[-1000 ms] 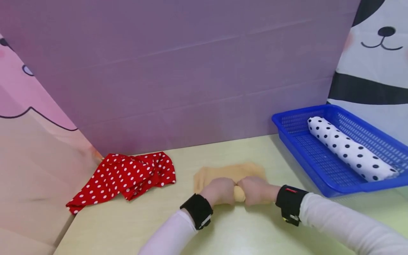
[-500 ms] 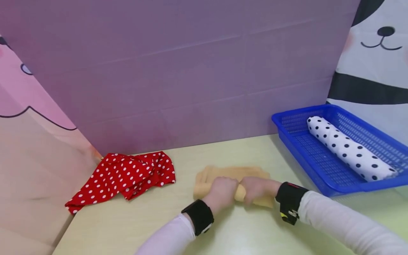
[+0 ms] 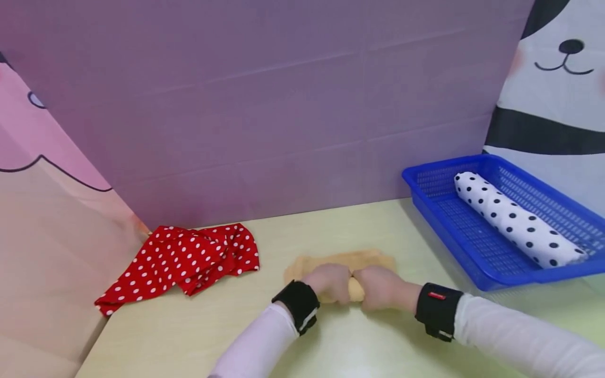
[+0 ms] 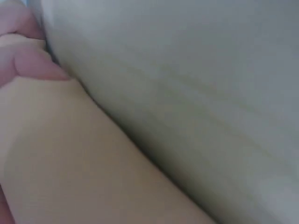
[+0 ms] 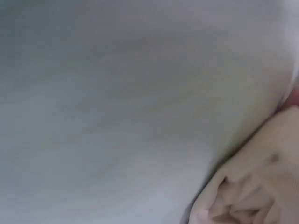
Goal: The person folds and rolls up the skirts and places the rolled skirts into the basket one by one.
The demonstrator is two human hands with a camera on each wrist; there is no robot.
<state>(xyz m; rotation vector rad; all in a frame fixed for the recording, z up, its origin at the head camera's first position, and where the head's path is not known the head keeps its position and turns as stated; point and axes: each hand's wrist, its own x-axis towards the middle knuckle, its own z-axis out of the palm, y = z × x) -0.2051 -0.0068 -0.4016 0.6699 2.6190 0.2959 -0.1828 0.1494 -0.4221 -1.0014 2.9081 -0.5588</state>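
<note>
A tan cloth lies on the table in the head view, its near side rolled up and its far side flat and rumpled. My left hand and right hand grip the roll side by side, nearly touching, with fingers curled over it. A short piece of the roll shows between them. In the left wrist view the rolled cloth fills the lower left, with fingers pressed on it. The right wrist view shows the roll's folded, spiral end at the lower right; most of that hand is out of that view.
A crumpled red cloth with white dots lies on the table at left. At right stands a blue plastic basket holding a rolled white cloth with black dots. A purple backdrop rises behind the table.
The roll swung askew half a second ago and is now straighter. The right wrist has dropped slightly toward the near side. Both hands stay on the tan cloth.
</note>
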